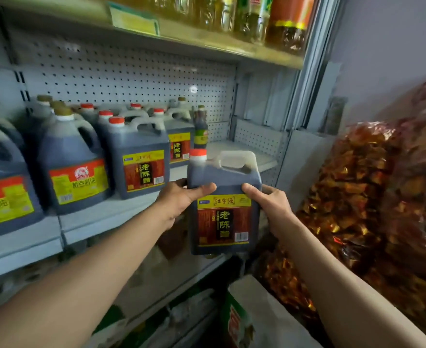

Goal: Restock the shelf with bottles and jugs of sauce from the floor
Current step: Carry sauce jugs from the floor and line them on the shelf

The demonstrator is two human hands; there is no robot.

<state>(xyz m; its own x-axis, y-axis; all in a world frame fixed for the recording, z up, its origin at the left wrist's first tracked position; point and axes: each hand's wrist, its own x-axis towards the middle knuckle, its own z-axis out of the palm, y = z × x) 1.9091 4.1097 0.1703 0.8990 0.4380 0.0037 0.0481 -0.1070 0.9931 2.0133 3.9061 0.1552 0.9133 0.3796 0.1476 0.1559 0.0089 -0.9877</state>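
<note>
I hold a dark jug of sauce (225, 204) with a red cap and a yellow-red label in the air, in front of the shelf edge (121, 214). My left hand (182, 200) grips its left side with the thumb across the front. My right hand (269, 204) grips its right side. On the shelf stand matching red-capped jugs (138, 159), larger jugs with brown caps (74, 167) to the left, and a slim dark bottle (201, 129) at the back. The right end of the shelf (244, 153) is bare.
An upper shelf (207, 42) carries bottles of yellow oil (287, 21). Big clear bags of red-gold wrapped goods (357, 197) pile up on the right. A cardboard box (257, 320) sits below the jug. Lower shelves hold blurred packages.
</note>
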